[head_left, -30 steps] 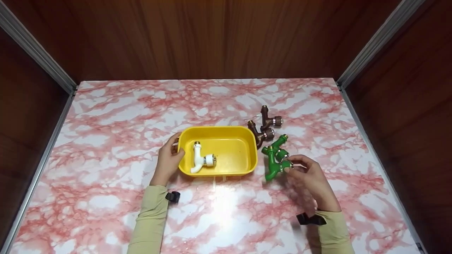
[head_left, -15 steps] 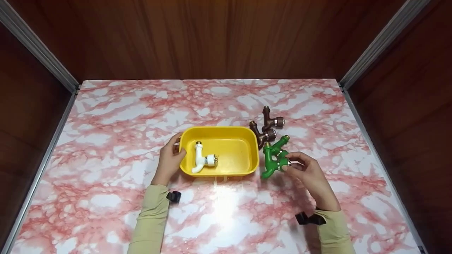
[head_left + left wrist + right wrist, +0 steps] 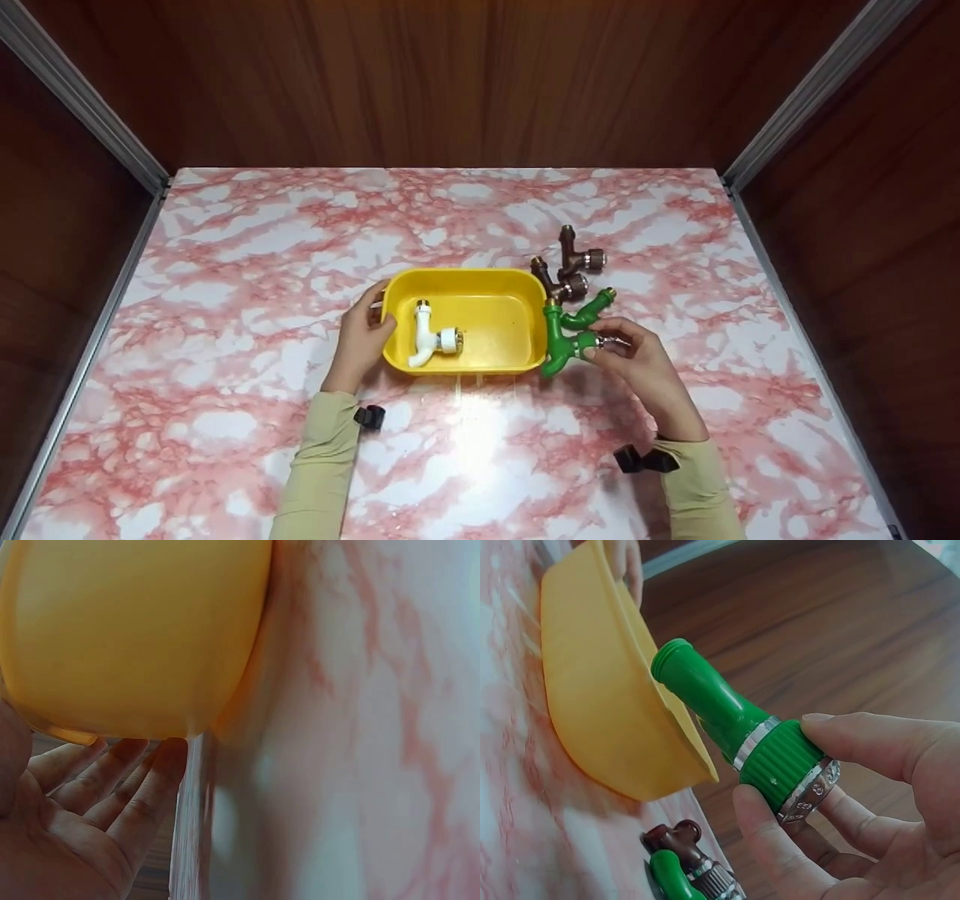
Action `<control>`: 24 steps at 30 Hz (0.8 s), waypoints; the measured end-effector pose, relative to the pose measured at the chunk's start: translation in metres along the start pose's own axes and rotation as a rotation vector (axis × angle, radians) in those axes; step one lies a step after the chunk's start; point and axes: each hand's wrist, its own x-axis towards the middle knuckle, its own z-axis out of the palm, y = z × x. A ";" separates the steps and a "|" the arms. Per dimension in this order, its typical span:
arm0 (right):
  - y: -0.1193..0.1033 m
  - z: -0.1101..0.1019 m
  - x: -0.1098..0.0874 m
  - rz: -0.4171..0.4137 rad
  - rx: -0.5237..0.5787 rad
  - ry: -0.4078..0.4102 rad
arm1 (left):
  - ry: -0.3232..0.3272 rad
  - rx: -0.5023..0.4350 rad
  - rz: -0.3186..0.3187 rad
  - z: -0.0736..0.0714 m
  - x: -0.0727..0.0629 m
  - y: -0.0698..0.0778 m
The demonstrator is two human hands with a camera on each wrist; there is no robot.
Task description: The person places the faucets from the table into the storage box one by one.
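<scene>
Green knob (image 3: 780,763) in right hand (image 3: 646,367): pinched between thumb and fingertips, probably so that spout and threaded end stay free.
Held green tap (image 3: 559,341): raised off the table (image 3: 247,300), at the 3 o'clock rim of the yellow tub (image 3: 491,326); whether they touch, I cannot tell.
Tap's long axis: 12 to 6 o'clock in the head view, brass end to 12, spout curling to 7, knob to 3.
Left hand (image 3: 361,337): at the tub's 9 o'clock end, thumb over the rim, fingers against the outer wall, likely to steady it.
White tap (image 3: 424,337): lying inside the tub's 9 o'clock part, brass end to 12.
Second green tap (image 3: 589,313): just beyond the held one, threaded end to 2 o'clock, knob hidden.
Near brown tap (image 3: 556,290), far brown tap (image 3: 571,257): towards 12 o'clock, knobs to 3.
</scene>
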 end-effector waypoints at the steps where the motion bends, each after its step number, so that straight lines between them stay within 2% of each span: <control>1: 0.000 0.001 0.001 -0.001 -0.001 -0.004 | -0.001 0.000 0.000 0.000 0.000 0.000; 4: -0.001 0.004 0.003 0.002 0.008 -0.017 | -0.004 -0.012 -0.002 0.000 -0.001 0.004; 11: -0.001 0.012 0.007 0.012 0.024 -0.033 | -0.025 -0.019 -0.002 -0.003 -0.010 0.037; 24: -0.005 0.023 0.015 0.004 0.022 -0.032 | -0.015 -0.012 0.006 -0.003 -0.011 0.041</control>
